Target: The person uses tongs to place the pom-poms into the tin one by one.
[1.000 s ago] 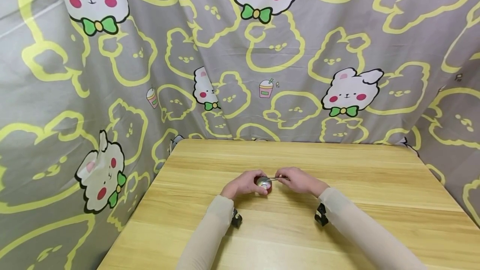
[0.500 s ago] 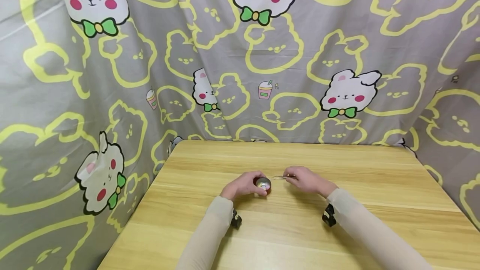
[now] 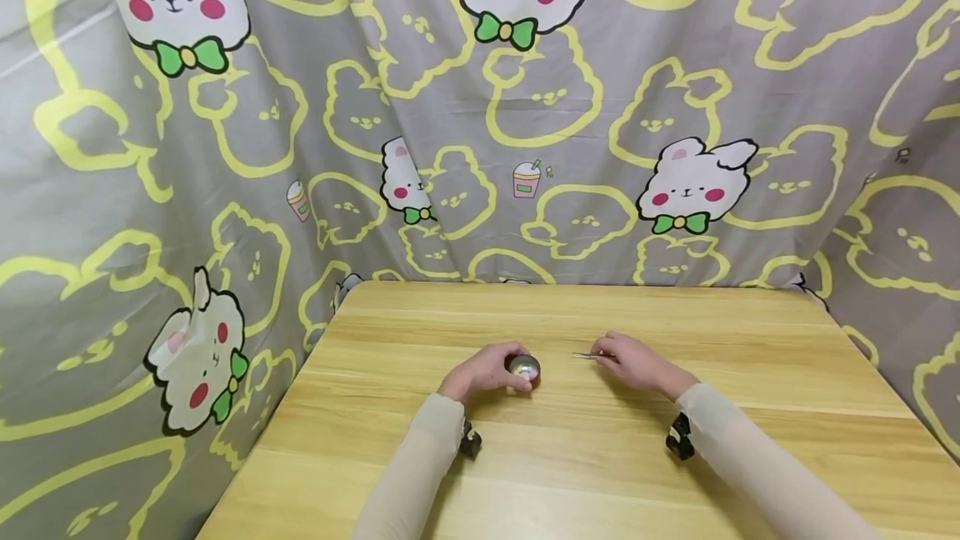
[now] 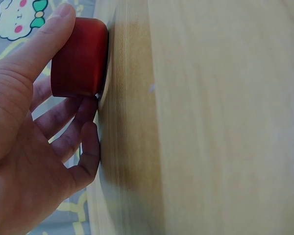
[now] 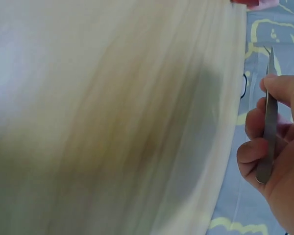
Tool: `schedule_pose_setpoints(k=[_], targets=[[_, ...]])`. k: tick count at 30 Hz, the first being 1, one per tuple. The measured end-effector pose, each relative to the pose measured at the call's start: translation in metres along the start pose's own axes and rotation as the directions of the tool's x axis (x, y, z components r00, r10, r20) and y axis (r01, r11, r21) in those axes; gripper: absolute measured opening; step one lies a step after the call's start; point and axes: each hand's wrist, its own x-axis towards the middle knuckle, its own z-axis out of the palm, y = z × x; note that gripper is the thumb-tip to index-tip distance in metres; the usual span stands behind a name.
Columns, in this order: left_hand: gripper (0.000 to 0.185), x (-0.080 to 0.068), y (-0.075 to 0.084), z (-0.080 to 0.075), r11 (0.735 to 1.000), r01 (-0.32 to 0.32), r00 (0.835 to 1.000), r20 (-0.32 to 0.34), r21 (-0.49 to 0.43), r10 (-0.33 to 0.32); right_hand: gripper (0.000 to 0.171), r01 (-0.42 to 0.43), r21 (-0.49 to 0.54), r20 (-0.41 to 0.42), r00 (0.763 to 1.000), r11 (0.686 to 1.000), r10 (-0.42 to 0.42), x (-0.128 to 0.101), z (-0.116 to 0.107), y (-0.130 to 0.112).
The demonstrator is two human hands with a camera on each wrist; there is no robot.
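Note:
A small round cup (image 3: 525,368), red outside (image 4: 80,58) and shiny metal inside, stands on the wooden table (image 3: 570,457). My left hand (image 3: 486,371) holds it, thumb on one side and fingers (image 4: 68,128) curled round the other. My right hand (image 3: 636,363) is a little to the right of the cup and apart from it. It pinches thin metal tweezers (image 5: 267,117), whose tips (image 3: 581,355) point left toward the cup. I cannot tell whether anything lies in the tips.
A grey cloth (image 3: 480,107) printed with yellow outlines and white rabbits hangs behind and beside the table. Both forearms are in beige sleeves, each with a small black wrist camera (image 3: 470,441) (image 3: 679,446).
My right hand has drawn the tweezers out of the cup and moved to the right, away from it. The left hand and the cup have stayed put.

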Motion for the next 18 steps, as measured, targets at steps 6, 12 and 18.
schedule_pose_setpoints(k=[6, 12, 18], targets=[[0.043, 0.001, 0.000, 0.000, 1.000, -0.003, 1.000, -0.004, -0.005, 0.003, 0.007, -0.021, 0.013, 0.000, 1.000, 1.000, 0.021, -0.010, -0.001, 0.011], [0.043, 0.002, 0.000, 0.000, 1.000, -0.008, 1.000, -0.003, -0.005, 0.008, 0.005, -0.067, 0.021, 0.043, 0.997, 0.998, 0.066, -0.015, -0.005, 0.018], [0.044, 0.003, -0.003, 0.000, 1.000, -0.014, 1.000, -0.005, -0.001, 0.014, 0.005, -0.074, 0.028, 0.086, 0.994, 0.997, 0.071, -0.019, -0.003, 0.023]])
